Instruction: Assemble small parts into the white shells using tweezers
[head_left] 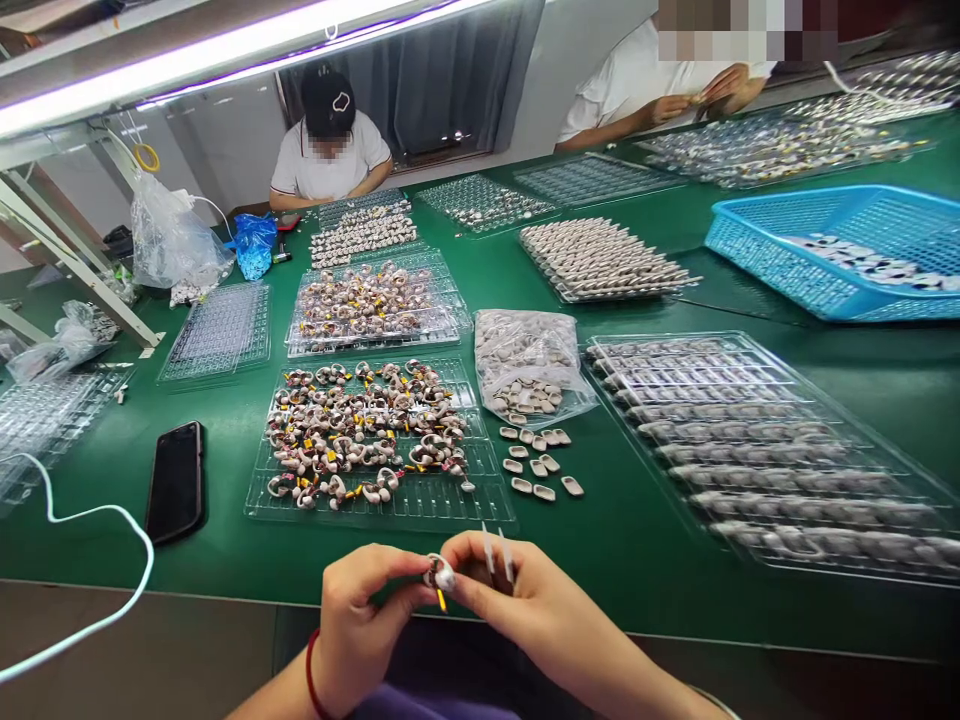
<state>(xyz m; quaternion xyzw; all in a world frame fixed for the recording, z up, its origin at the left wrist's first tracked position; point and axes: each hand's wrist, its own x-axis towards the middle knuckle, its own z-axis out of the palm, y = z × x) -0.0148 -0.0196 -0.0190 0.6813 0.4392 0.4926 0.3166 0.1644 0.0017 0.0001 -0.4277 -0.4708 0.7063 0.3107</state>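
At the table's front edge, my left hand (367, 605) pinches a small white ear-clip earphone (441, 576) between thumb and fingertips. A yellow strip dangles from its underside. My right hand (525, 590) touches the same earphone from the other side, fingers closed. Tweezers (496, 556) stick up between the right fingers, their two prongs apart and pointing away from the earphone. Just beyond my hands lies a clear tray (390, 512) filled with similar earphones with yellow strips. To its right, several loose beige shells (541, 466) lie beside a plastic bag (529, 350) of the same shells.
A phone (175, 482) and white cable (112, 508) lie left. Right is a tray of grey parts (750, 440); behind it, a blue basket (832, 205). More filled trays (375, 300) stand further back. Two people (330, 150) sit across the green table (480, 270). A lamp (225, 60) hangs overhead.
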